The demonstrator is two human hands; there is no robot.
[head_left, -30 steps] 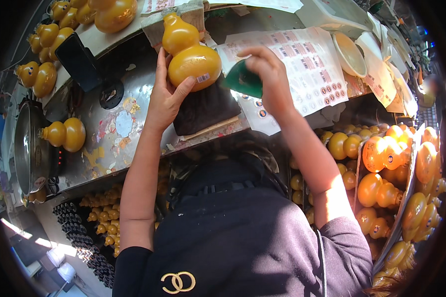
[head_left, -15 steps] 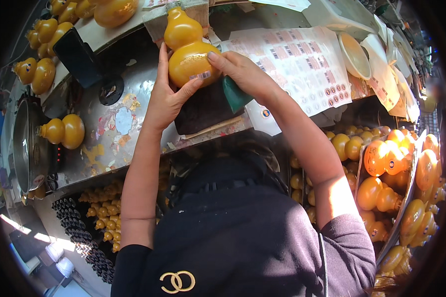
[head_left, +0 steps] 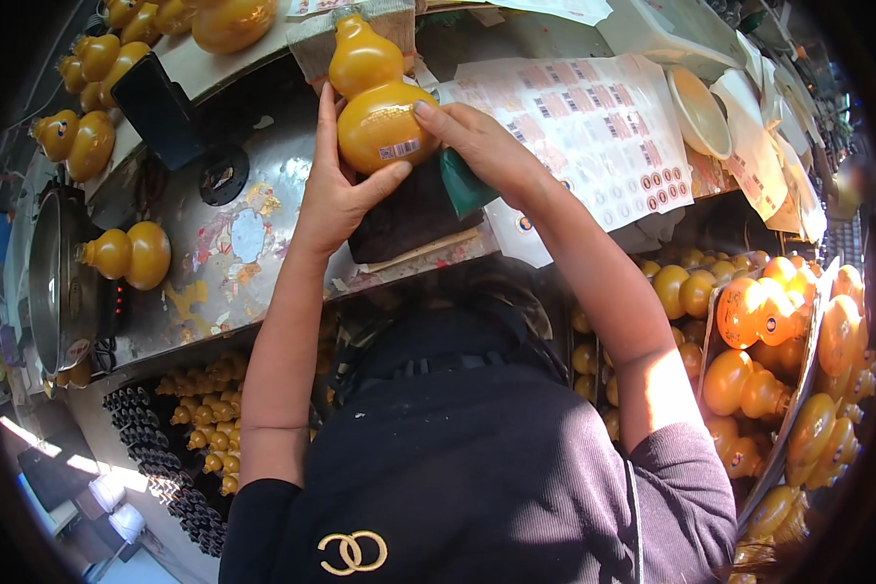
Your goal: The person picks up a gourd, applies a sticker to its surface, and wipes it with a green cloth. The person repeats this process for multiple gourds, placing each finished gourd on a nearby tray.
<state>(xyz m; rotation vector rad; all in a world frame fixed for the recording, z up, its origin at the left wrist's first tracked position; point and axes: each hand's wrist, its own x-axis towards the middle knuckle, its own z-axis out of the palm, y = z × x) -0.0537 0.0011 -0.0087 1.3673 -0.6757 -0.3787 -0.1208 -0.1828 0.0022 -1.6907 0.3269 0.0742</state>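
Note:
A glossy amber gourd-shaped bottle lies across the table's middle, its narrow end pointing away from me. Low on its wide bulb sits a small printed label. My left hand is wrapped along the bulb's left side, fingers behind it and the thumb near its lower edge. From the right, my right hand grips the bulb, thumb on top and fingers mostly hidden. Beneath lies a dark pad, with a green cloth-like piece under my right hand.
Sheets of printed stickers cover the table's right side, beside a shallow bowl. At left are a phone on a stand, another gourd bottle and a round pan. Crates of gourd bottles stand at lower right.
My left thumb has slid off the label toward the bulb's lower edge, so more of the label shows. Both hands still hold the bottle; the whole view has shifted slightly.

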